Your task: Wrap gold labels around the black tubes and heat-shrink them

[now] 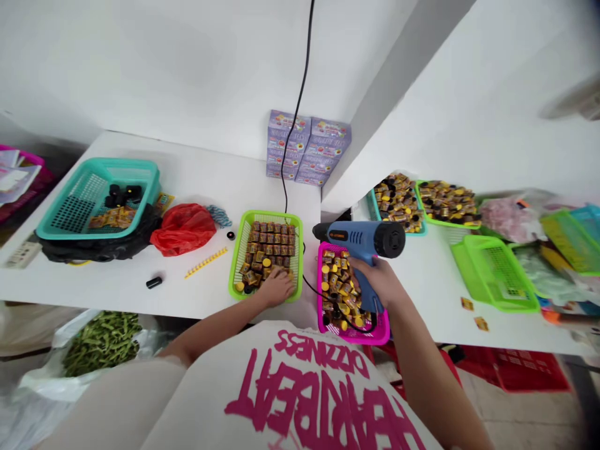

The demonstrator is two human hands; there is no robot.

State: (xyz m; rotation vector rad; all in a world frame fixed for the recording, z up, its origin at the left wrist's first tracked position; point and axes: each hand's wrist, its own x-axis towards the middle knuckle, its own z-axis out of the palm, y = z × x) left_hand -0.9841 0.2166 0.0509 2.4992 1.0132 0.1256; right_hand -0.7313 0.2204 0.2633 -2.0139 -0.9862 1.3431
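Observation:
My right hand (pixel 379 281) grips a blue heat gun (pixel 359 237) by its handle, its black nozzle pointing left. Beneath it is a magenta basket (pixel 382 331) heaped with small brown-labelled jars, some showing yellow lids. My left hand (pixel 276 289) rests at the front right inside a lime green basket (pixel 232 269), fingers apart over the small jars (pixel 269 237) there. Toward the back of that basket the jars lie in neat rows; nearer the front they are looser, with yellow and black lids among them. The jars under my left fingers are partly hidden.
A black cord (pixel 304 69) hangs down the wall behind the green basket. Purple boxes (pixel 307 150) are stacked by the pillar. At left are a teal basket (pixel 47 219), a red plastic bag (pixel 185 230) and a yellow strip (pixel 206 262). More filled baskets (pixel 447 203) stand at right.

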